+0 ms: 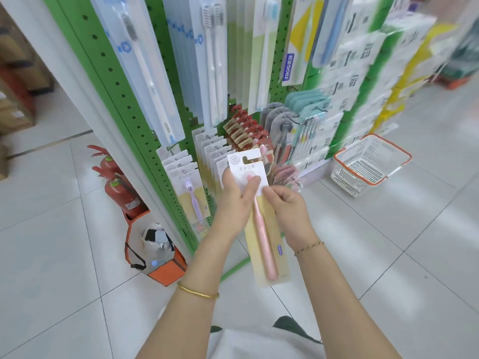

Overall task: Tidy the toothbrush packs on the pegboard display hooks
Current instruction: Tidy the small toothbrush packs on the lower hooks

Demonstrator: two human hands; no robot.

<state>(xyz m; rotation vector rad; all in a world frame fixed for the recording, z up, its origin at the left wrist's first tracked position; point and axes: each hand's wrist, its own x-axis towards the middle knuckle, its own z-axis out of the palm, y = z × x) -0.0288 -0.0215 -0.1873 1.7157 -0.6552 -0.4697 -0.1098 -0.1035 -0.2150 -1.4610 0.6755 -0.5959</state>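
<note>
Our left hand (237, 200) and right hand (286, 211) pinch the white-and-yellow card pack with pink toothbrush (267, 255) | risk: light grip slips, pack drops to the white tiled floor (51, 229).

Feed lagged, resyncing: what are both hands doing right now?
Left hand: holding the pink toothbrush pack near its top.
Right hand: pinching the same pack's right edge.

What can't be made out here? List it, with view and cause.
Head view only.
1. Brush head inside the pink toothbrush pack: mostly covered by the thumb of the left hand.
2. Print on that pack: too small, partly under the left hand and the right hand.
3. Stacked white packs at right: motion-blurred.
4. Tops of the long hanging packs: cut off by the upper edge.
</note>
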